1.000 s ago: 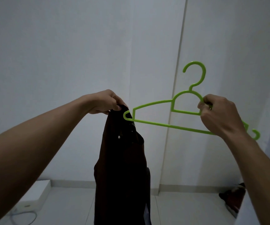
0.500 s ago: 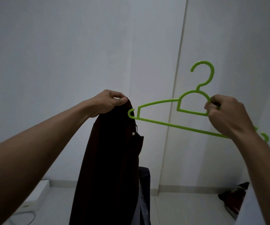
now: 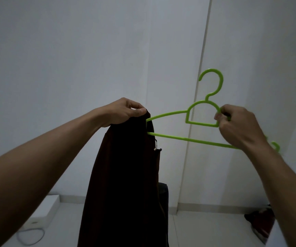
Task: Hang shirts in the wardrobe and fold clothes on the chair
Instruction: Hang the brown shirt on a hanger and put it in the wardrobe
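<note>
Room: white walls [image 3: 63, 59], pale floor [image 3: 206, 229], white box [image 3: 43, 207] at lower left.
Left hand [image 3: 124, 112]: fingers pinch the top of the dark shirt [image 3: 125, 175], which hangs down mid-frame.
Right hand [image 3: 238, 127]: curled round the green hanger [image 3: 188, 139], right of centre; the hanger's left end sits inside the shirt.

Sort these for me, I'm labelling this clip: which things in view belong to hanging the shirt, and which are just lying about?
In use: dark shirt, green hanger, left hand, right hand.
Lying about: white box, cable, dark red bundle, all on the floor.
</note>
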Available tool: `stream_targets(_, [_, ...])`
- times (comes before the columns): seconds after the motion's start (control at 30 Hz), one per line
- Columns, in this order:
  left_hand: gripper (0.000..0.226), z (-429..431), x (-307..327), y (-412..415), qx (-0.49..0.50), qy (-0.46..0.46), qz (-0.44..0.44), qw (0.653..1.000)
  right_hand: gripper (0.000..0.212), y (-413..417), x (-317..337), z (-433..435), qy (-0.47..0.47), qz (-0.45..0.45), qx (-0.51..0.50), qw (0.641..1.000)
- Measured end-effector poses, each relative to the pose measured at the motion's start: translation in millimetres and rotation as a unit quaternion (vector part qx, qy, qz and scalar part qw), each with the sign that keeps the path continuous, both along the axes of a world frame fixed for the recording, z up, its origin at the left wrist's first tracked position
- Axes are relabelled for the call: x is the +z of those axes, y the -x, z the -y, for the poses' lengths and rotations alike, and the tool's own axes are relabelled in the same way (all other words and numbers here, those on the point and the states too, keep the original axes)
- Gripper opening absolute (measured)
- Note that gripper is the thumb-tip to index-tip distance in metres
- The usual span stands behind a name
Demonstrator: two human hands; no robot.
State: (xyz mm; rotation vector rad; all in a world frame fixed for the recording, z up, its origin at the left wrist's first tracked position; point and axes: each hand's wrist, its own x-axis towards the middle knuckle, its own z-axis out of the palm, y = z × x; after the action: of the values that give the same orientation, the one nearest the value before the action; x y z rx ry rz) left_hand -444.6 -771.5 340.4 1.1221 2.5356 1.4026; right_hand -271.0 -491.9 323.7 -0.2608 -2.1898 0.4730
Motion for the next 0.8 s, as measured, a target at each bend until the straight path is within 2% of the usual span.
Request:
stream_targets(0.1, [0.020, -13, 2, -9, -0.008, 0.012, -0.016, 1.000, 0.016, 17, -10, 13, -0.010, 0.010, 0.037, 0.999])
stream_targets(0.3, [0.020, -47, 3, -30, -0.018, 0.013, -0.034, 0.999, 0.018, 40, -30, 40, -0.040, 0.087, 0.120, 0.988])
stream_targets(0.53, [0.021, -50, -6, -29, -0.041, 0.004, -0.048, 0.998, 0.016, 49, -43, 46, -0.009, 0.071, 0.155, 0.985])
stream_targets(0.63, [0.021, -48, -7, -29, -0.032, 0.010, -0.040, 0.999, 0.015, 53, -56, 44, 0.003, 0.021, 0.160, 0.987])
stream_targets(0.7, [0.020, -44, -6, -28, -0.022, 0.004, -0.030, 0.999, 0.022, 52, -69, 44, -0.053, -0.041, 0.130, 0.989])
stream_targets(0.8, [0.020, -32, 0, -22, -0.004, -0.034, -0.016, 0.999, 0.012, 42, -92, 47, -0.140, -0.176, 0.062, 0.972])
